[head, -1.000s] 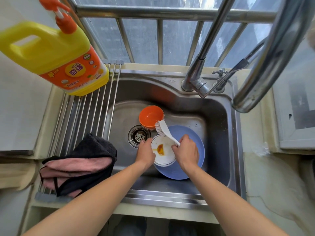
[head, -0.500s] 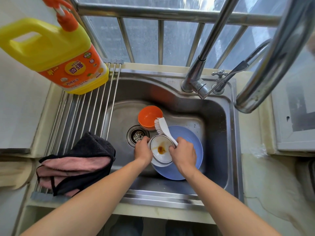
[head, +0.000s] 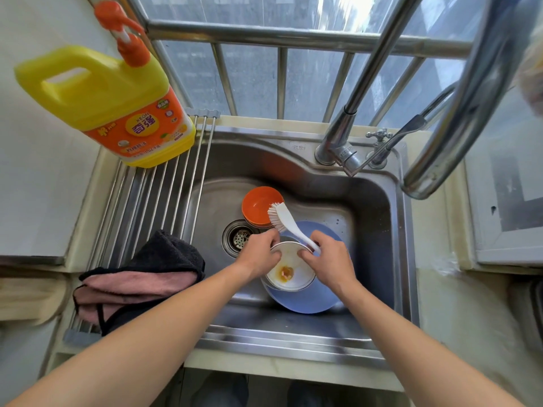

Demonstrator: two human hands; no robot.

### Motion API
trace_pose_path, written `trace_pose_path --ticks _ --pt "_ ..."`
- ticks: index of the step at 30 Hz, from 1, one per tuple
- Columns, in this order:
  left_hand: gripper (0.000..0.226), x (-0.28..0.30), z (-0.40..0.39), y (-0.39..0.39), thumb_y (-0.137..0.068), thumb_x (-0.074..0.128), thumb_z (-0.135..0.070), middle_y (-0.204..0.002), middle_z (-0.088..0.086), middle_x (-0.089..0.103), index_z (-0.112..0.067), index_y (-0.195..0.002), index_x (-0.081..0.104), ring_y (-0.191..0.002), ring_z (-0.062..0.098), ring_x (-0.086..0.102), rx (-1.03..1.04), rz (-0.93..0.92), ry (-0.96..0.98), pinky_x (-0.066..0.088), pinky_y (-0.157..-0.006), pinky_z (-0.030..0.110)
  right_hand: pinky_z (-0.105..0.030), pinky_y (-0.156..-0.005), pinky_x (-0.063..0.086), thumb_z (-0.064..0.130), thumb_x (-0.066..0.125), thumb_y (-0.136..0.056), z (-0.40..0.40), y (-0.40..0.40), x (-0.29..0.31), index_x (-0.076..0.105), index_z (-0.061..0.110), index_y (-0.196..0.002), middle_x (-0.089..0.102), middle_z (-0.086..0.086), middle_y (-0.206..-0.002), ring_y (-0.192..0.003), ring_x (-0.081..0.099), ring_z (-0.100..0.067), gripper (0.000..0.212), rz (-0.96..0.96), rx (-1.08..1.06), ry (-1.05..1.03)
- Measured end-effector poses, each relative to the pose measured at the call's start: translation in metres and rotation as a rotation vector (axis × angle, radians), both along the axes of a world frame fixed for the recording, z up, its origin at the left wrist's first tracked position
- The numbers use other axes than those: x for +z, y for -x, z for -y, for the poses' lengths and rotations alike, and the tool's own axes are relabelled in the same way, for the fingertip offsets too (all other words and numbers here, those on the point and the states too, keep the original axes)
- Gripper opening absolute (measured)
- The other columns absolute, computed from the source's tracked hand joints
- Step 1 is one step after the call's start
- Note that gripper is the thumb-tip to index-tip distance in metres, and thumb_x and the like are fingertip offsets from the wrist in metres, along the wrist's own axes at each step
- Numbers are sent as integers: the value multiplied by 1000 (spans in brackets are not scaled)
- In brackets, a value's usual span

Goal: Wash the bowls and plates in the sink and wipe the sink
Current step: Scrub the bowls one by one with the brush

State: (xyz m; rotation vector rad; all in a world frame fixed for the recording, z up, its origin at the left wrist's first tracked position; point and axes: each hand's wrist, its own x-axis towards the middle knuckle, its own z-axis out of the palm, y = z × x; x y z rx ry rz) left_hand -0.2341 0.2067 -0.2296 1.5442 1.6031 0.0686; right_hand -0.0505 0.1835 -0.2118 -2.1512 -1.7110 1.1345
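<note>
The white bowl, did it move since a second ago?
A little. The left hand and right hand tipped the white bowl more toward the camera, over the blue plate. The right hand still holds the brush, bristles up. The orange bowl stayed put.

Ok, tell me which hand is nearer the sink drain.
Left. The left hand holds the white bowl just beside the drain; the right hand sits farther off, across the bowl.

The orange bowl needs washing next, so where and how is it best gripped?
Pinch the orange bowl at its far-left rim, coming from above. It sits upright and open, and the brush bristles overhang its near-right edge, so that side looks blocked.
</note>
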Motion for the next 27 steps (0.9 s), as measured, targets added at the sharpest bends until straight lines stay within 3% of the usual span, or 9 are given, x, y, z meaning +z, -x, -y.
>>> trace_pose_path --ticks 5,9,14,20,22,25,27 --pt "15 9 0 4 -81 58 -6 -85 3 58 -16 -87 47 -81 25 51 99 3 129 35 -63 32 -32 -66 45 43 63 -94 7 -7 7 54 26 -81 60 9 -78 -76 57 -10 24 -114 -6 -149" --pt "23 6 5 13 -79 55 -5 -81 5 54 -13 -99 46 -74 25 49 260 36 234 40 -63 35 -37 -55 43 37 57 -99 23 -24 18 53 28 -84 54 8 -62 -56 49 -14 18 -158 18 -131" --pt "46 3 10 12 -79 51 -1 -98 5 69 -26 -117 58 -92 26 63 279 71 197 51 -80 34 -43 -54 47 38 55 -95 37 -39 15 52 28 -85 57 0 -59 -56 52 -21 15 -14 247 38" --pt "53 1 21 5 -81 50 2 -111 3 72 -22 -125 68 -105 23 62 251 53 157 46 -86 24 -38 -59 40 32 43 -101 39 -14 18 35 25 -91 62 -2 -82 -72 49 -35 15 314 380 71" --pt "54 1 22 4 -79 49 2 -108 3 73 -23 -121 71 -104 23 64 304 61 156 52 -88 29 -38 -59 38 27 44 -98 47 1 23 37 24 -87 57 -1 -77 -72 47 -34 13 246 324 126" --pt "51 2 21 5 -78 48 2 -102 3 73 -24 -113 74 -100 25 66 352 84 174 57 -87 38 -39 -61 44 25 51 -92 48 1 24 50 19 -76 55 2 -60 -67 49 -26 17 -28 119 266" --pt "51 4 24 7 -76 48 -2 -98 1 73 -26 -112 74 -98 26 67 367 125 190 60 -84 45 -37 -58 43 28 50 -92 38 -11 25 48 21 -79 57 2 -65 -68 52 -28 15 84 178 219"
